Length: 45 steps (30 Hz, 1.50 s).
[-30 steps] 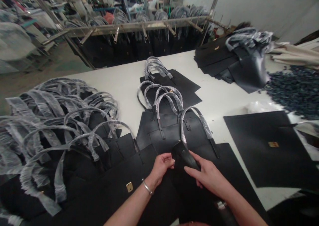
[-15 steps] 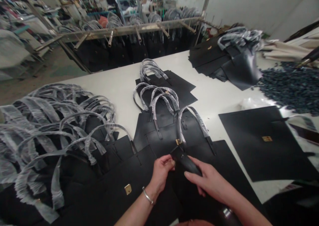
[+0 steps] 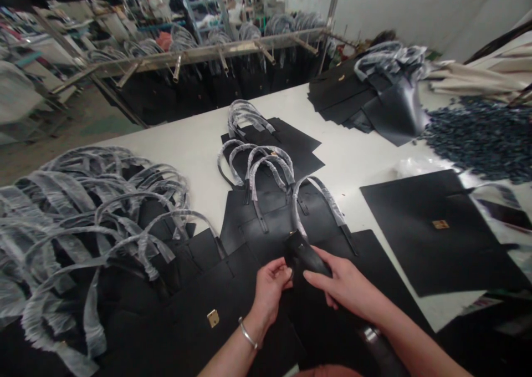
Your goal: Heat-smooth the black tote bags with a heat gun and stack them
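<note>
My right hand (image 3: 343, 283) is closed around a broad black strap-like piece (image 3: 308, 255) with a smooth, slightly shiny surface. Its far end points away from me over a black bag panel (image 3: 266, 222). My left hand (image 3: 272, 285), with a silver bangle at the wrist, pinches close beside that end; what its fingertips grip is dark and hard to make out. Just beyond the strap end rises a plastic-wrapped handle (image 3: 320, 186). Left of my left hand a gold lock plate (image 3: 213, 317) sits on another black panel (image 3: 178, 316). A dark object with a silver band (image 3: 369, 334) shows under my right forearm.
Many plastic-wrapped handles (image 3: 83, 210) are heaped at left. Black panels (image 3: 436, 244) lie at right, with a stack (image 3: 353, 97) farther back. A pile of small dark pieces (image 3: 477, 136) covers the right side of the white table (image 3: 187, 133). A metal rack (image 3: 199, 52) stands behind.
The view has shifted slightly. The strap end now covers most of the gold fitting seen beside it earlier. Both hands keep nearly the same pose.
</note>
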Tool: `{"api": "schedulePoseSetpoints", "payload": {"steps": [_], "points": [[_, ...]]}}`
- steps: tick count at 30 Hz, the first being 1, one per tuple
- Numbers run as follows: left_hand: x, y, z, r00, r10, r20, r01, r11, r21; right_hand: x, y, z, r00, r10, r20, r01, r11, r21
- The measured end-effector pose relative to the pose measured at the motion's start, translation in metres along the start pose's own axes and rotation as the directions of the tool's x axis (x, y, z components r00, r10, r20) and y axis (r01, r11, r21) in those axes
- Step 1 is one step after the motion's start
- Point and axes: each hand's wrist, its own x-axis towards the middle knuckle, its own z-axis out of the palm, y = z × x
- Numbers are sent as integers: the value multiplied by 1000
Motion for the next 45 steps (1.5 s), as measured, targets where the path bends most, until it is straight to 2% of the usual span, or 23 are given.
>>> {"api": "schedulePoseSetpoints", "payload": {"steps": [4,7,10,14,17,19,20,22,24,29,32,34,36,38,40,41,42,43,45], "points": [[-2,3,1,1000,31,3,-32,998,45,-7,2,-2,991,41,130,-40,999,-10],[-3,5,2,999,18,27,-19,999,28,-6,7,-1,999,30,35,-30,1000,1],[-4,8,3,1000,-18,0,18,1000,-21,-3,10,-5,998,29,-48,-29,999,17],[-6,7,4,1000,-28,-8,28,999,-15,-14,15,-12,997,65,52,-66,998,24],[-7,3,5,999,21,38,-24,998,59,-19,14,-8,989,63,132,-65,998,5],[-8,5,8,997,54,62,-60,994,96,-17,10,-5,994,20,112,-24,999,38],[-10,9,10,995,62,74,-69,993,100,-15,8,-6,998,-2,61,-1,998,57],[-15,24,14,990,63,126,-73,994,80,-13,4,-14,997,-23,-80,29,997,75],[-23,49,18,978,70,196,-79,996,38,-15,4,-30,978,-16,-210,34,996,79],[-63,130,30,950,130,282,-101,988,-117,-38,23,-73,934,43,-355,18,986,166],[-88,167,52,934,132,333,-85,985,-151,-50,42,-84,884,81,-460,6,983,185],[-93,176,75,921,124,368,-75,987,-144,-56,55,-88,852,94,-515,-1,984,179],[-84,166,99,910,113,399,-65,989,-132,-62,64,-91,828,107,-550,-11,985,175],[-60,138,115,906,110,408,-78,993,-94,-68,72,-95,811,132,-570,-37,984,176],[-31,100,117,917,126,379,-156,987,49,-74,78,-99,801,164,-576,-68,980,185],[-18,80,112,924,158,349,-236,952,195,-77,81,-100,798,176,-577,-80,979,188],[-7,60,104,918,212,334,-337,863,378,-80,84,-100,797,182,-575,-89,978,186],[1,42,93,898,252,361,-423,724,544,-82,88,-98,804,186,-565,-100,979,180],[8,11,68,845,285,453,-534,389,750,-83,96,-92,828,195,-525,-131,979,158]]}}
